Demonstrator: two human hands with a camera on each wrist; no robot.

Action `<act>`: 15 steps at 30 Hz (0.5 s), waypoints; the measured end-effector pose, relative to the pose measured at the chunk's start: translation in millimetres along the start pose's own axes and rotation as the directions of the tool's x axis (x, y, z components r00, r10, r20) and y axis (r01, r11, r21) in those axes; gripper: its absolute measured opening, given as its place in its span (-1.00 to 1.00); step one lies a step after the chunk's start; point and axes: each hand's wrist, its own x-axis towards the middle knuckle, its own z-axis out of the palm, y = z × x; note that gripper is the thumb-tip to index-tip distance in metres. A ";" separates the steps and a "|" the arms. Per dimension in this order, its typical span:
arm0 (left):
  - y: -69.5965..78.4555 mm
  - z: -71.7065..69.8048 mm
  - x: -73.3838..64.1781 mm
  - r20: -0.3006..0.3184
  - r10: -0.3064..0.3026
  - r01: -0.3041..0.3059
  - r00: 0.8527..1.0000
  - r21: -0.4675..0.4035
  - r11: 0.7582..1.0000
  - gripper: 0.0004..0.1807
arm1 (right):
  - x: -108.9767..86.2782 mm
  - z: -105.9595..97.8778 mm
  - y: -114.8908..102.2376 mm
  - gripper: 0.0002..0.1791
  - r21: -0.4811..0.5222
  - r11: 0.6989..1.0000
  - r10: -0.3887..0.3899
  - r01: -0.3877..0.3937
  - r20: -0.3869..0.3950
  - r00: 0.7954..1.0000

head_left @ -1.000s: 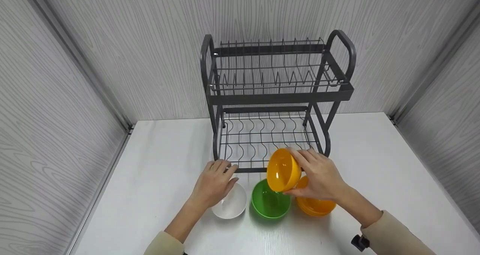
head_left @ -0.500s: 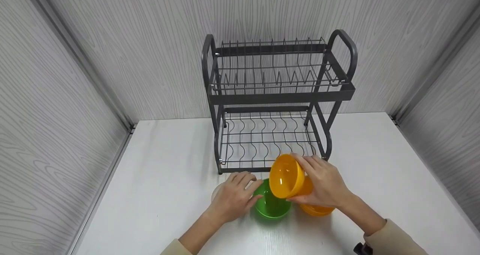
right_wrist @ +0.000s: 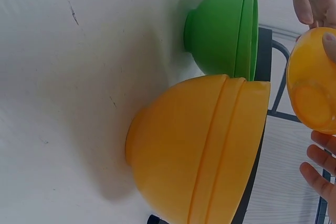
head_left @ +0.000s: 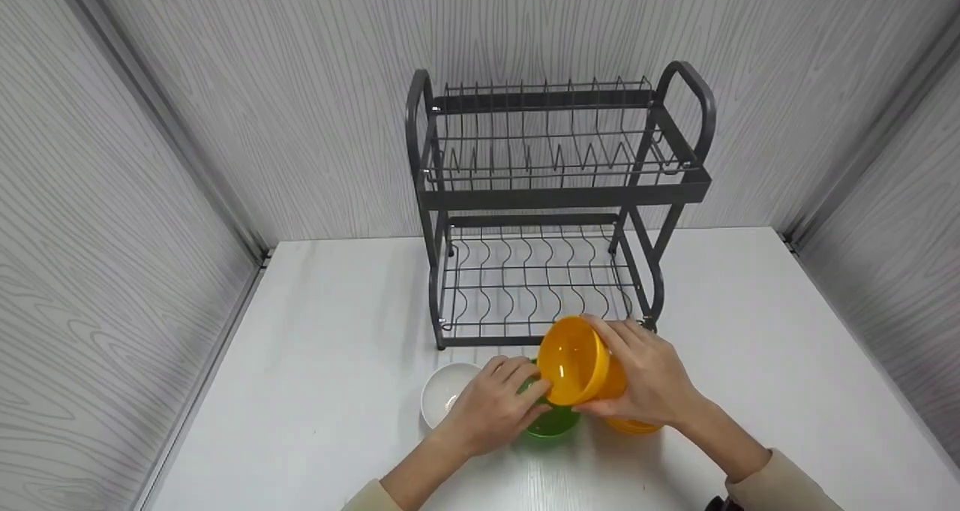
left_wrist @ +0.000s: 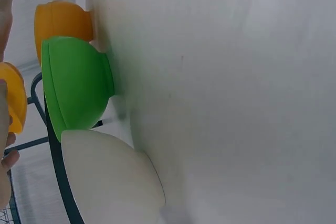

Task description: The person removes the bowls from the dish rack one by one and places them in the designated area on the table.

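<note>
My right hand [head_left: 643, 372] holds a small orange bowl [head_left: 568, 361] tilted, its inside facing left, fingers on the far side and thumb on the near side. Bent fingers of my left hand [head_left: 495, 406] come right up to that bowl's left rim. Beneath both hands, a green bowl [head_left: 555, 423] stands upright, partly hidden; its side shows in the left wrist view. More orange bowls, nested in a stack [right_wrist: 194, 145], stand to its right, mostly behind my right hand in the head view. On the left is a white bowl [head_left: 442, 395], upright and partly covered by my left hand.
Just behind the bowls stands a dark two-tier dish rack [head_left: 562, 197]. Its lower shelf [head_left: 525, 277] has wavy wires, and its upper tier has upright wire dividers. Grey wood-grain panels [head_left: 180, 106] enclose the white table [head_left: 337, 308] at the back and sides.
My left hand has moved right, from over the white bowl at the rack's front to the held bowl's rim. My right hand has lowered the orange bowl slightly toward me.
</note>
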 end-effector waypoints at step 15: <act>8.3 4.1 3.4 0.051 0.049 -0.051 0.997 0.032 0.998 -0.85 | -3.9 1.7 0.2 0.25 0.011 1.000 -0.001 0.001 -0.011 1.000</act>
